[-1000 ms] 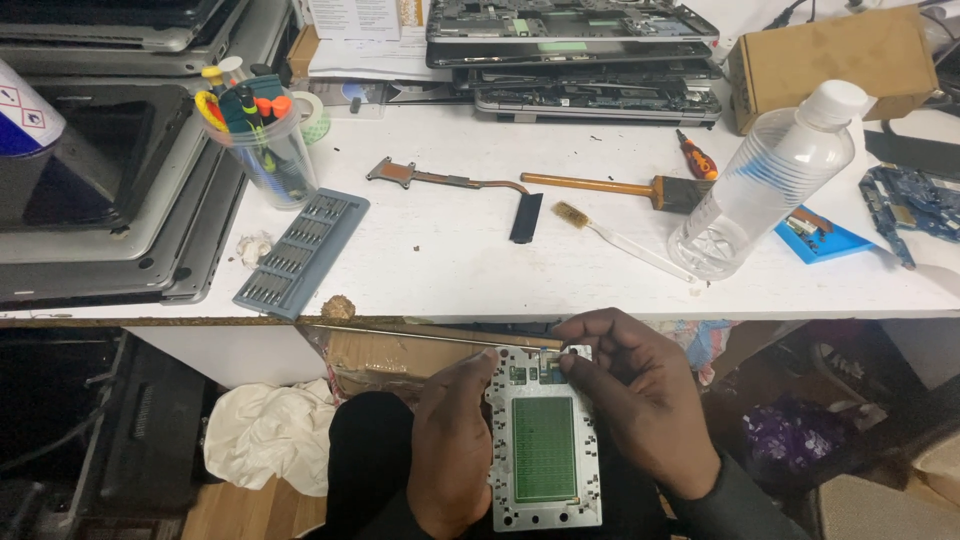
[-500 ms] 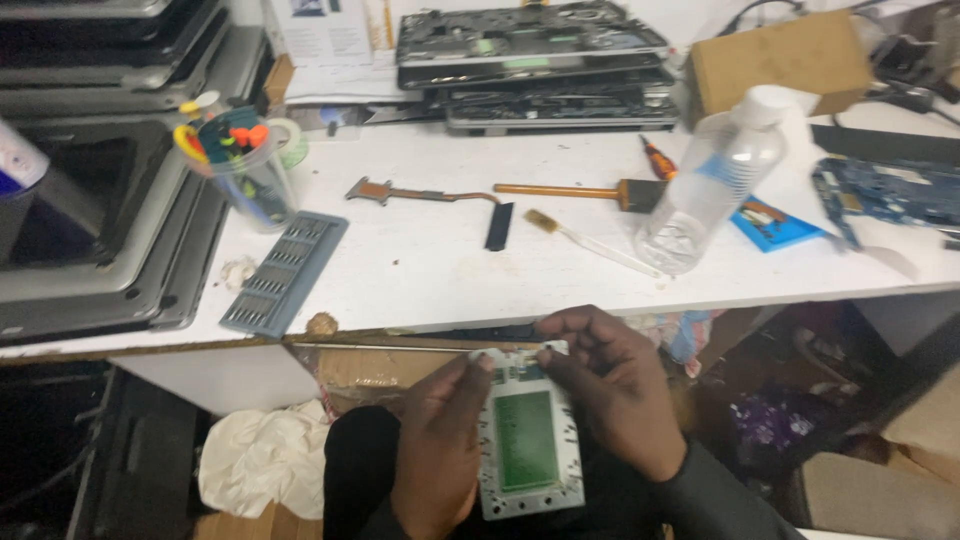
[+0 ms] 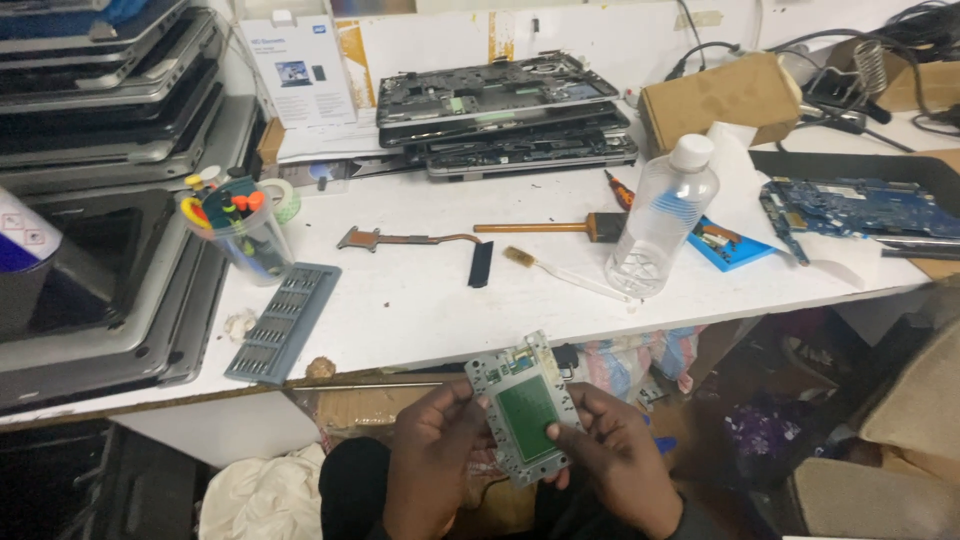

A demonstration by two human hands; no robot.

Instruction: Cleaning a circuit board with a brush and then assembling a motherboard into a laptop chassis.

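Both your hands clamp the small grey rectangular circuit board with the green centre panel [image 3: 523, 410], left hand [image 3: 432, 455] and right hand [image 3: 612, 455] on opposite edges, tilted, below the white workbench [image 3: 420, 300] edge, over your lap.

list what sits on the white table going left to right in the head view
Grey bit set tray → clear cup of tools → copper heat pipe → wooden-handled brush → clear plastic bottle → blue circuit board
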